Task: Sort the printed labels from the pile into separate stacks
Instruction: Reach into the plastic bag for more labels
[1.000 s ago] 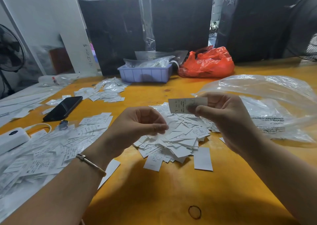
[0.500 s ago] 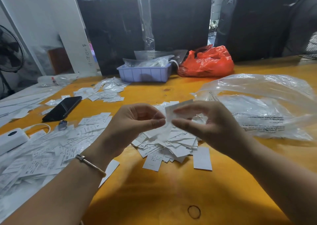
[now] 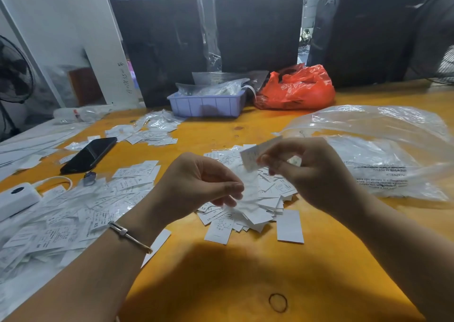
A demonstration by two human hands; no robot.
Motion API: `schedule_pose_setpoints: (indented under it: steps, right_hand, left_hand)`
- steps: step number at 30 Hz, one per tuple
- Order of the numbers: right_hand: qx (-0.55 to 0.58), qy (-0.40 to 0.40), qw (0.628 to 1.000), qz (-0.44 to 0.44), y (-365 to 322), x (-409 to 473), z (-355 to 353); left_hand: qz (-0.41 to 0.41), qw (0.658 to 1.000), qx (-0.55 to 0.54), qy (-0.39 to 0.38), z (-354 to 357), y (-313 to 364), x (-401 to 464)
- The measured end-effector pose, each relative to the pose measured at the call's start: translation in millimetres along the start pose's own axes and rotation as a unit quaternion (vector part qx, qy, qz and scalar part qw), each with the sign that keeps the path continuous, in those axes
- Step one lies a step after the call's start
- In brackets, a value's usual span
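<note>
We see a wide yellow desk (image 3: pixel 245 285) carrying everything, with three dark wrapped blocks (image 3: pixel 255 24) standing along its far edge. On the right side of the desk lies a large clear plastic bag (image 3: pixel 383 150), crumpled and printed with small text. Toward the left edge a broad spread of labels (image 3: pixel 73 213) covers the surface, and a smaller scatter (image 3: pixel 147 131) sits further back, near a lilac tray (image 3: pixel 206 104) and an orange bag (image 3: pixel 297 88) at the far edge. In the middle of the desk lies the pile of labels (image 3: pixel 248 199), directly below both hands. Our left hand (image 3: pixel 196 186) hangs over the near left part of the pile with its fingers curled together at the tips; we cannot tell whether they pinch a slip, as that patch is blurred. Our right hand (image 3: pixel 312 172) is raised above the pile's far right part and pinches one label (image 3: pixel 255 156) between thumb and fingertips, the slip tilted and blurred. A second ago that label was held flat and higher, facing us; since then the right hand has dropped and turned it edgeways, closer to the left hand. A black phone (image 3: pixel 89 154) and a white power bank (image 3: pixel 17 196) lie by the left edge, and a rubber band (image 3: pixel 278 302) near the front edge.
</note>
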State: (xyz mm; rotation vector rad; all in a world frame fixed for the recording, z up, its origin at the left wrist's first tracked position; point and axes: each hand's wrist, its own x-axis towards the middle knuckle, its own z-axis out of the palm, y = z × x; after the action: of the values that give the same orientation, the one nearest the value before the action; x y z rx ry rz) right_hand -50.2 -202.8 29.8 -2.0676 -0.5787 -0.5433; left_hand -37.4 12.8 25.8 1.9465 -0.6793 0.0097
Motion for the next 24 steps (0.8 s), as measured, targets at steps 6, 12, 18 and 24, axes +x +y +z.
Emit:
schedule_pose_setpoints:
  steps: [6,12,18,24]
  right_hand:
    - [0.089,0.084,0.992,-0.026,-6.9,-0.2,-10.0]
    - [0.061,0.075,0.986,-0.135,-17.3,-1.7,-7.3]
    - [0.059,0.051,0.992,-0.101,-13.6,-1.0,-3.7]
    - [0.036,0.045,0.994,-0.093,-10.3,0.0,-5.7]
  left_hand:
    - [0.049,0.998,0.043,0.021,-0.4,3.1,-2.5]
    - [0.056,0.997,0.038,0.025,1.2,0.7,-1.3]
    - [0.046,0.998,0.031,-0.015,3.2,-0.2,-0.8]
    - [0.034,0.999,0.027,-0.025,2.1,-0.4,-0.7]
